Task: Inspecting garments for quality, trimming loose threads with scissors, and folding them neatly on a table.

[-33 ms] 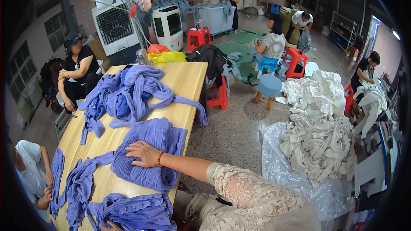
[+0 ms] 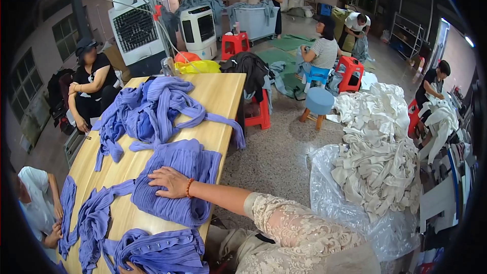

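Note:
My right hand (image 2: 170,181), with a beaded bracelet at the wrist, lies flat with its fingers spread on a folded stack of purple ribbed garments (image 2: 195,152). At the lower edge only a bit of my left hand (image 2: 132,269) shows. It touches a purple buttoned cardigan (image 2: 162,253), and its fingers are mostly cut off. Left of the stack lies a crumpled purple garment (image 2: 96,218), with one sleeve reaching to the stack. Farther up the wooden table (image 2: 223,96) sits a loose heap of purple garments (image 2: 147,111).
A person in a light shirt (image 2: 38,203) has hands at the table's left edge; another person (image 2: 94,81) sits beyond. Right on the floor are white and beige garments (image 2: 378,162) on clear plastic (image 2: 324,187). A blue-topped stool (image 2: 319,102) and red stools (image 2: 258,114) stand ahead.

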Available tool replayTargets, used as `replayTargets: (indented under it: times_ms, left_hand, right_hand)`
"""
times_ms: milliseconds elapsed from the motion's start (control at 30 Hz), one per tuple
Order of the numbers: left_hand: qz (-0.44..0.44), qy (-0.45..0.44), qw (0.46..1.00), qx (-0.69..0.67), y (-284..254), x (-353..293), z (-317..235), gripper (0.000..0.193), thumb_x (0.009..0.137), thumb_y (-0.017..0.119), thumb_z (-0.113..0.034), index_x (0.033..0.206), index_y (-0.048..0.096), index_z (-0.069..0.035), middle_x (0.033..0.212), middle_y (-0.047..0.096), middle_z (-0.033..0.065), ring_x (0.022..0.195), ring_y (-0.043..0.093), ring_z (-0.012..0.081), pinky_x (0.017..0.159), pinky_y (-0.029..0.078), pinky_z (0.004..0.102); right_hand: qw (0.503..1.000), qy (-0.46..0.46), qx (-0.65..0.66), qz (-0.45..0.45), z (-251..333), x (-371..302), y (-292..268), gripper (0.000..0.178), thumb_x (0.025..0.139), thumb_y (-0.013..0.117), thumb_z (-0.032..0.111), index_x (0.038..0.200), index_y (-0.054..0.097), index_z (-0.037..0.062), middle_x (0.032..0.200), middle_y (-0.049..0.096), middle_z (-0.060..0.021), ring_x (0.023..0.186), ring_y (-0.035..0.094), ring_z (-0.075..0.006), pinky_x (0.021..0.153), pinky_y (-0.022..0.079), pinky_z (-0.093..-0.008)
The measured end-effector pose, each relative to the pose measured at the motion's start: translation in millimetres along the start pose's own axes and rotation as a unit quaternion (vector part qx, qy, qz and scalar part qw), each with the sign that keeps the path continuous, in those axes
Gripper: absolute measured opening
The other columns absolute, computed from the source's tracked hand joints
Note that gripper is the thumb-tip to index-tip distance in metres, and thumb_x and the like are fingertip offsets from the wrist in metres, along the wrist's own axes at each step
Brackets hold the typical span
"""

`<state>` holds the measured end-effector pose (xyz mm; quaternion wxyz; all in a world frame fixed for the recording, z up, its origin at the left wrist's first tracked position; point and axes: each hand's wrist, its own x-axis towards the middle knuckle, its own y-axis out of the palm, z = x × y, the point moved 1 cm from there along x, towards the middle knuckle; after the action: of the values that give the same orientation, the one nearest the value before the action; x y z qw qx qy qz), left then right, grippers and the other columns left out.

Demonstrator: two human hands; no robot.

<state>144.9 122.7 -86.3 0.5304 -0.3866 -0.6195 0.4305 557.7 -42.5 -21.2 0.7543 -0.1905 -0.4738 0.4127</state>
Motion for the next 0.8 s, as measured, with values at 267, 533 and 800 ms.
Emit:
replayTargets:
  times_ms: [267,533,800]
  left_hand:
    - [0.027,-0.012,1.000,-0.006,-8.0,-1.7,-3.6,0.078,0.084,0.040,-0.071,0.138,0.046,-0.014,0.142,0.044,0.0098,0.131,0.037,0.0328,0.099,0.027,0.0677]
    - [0.005,-0.001,1.000,0.004,-4.8,-1.1,-2.1,0.075,0.084,0.040,-0.071,0.135,0.048,-0.015,0.140,0.045,0.0096,0.128,0.040,0.0324,0.096,0.029,0.0691]
    - [-0.004,0.001,1.000,0.016,-15.8,-4.6,-7.4,0.075,0.084,0.039,-0.071,0.133,0.049,-0.014,0.138,0.047,0.0109,0.126,0.042,0.0323,0.095,0.030,0.0680]
  right_hand:
    - [1.000,0.000,-0.004,-0.001,2.5,-0.8,-2.2,0.044,0.082,0.064,0.035,0.119,0.063,0.0108,0.137,0.050,-0.0116,0.130,0.041,-0.0290,0.111,0.026,-0.0453]
    - [1.000,-0.007,-0.010,-0.003,2.1,-1.4,-1.9,0.044,0.082,0.064,0.034,0.119,0.062,0.0103,0.137,0.050,-0.0118,0.129,0.041,-0.0293,0.110,0.027,-0.0455]
    - [1.000,-0.003,-0.012,-0.002,1.6,-2.8,-1.8,0.044,0.082,0.064,0.034,0.120,0.062,0.0110,0.136,0.050,-0.0114,0.129,0.042,-0.0290,0.110,0.027,-0.0452]
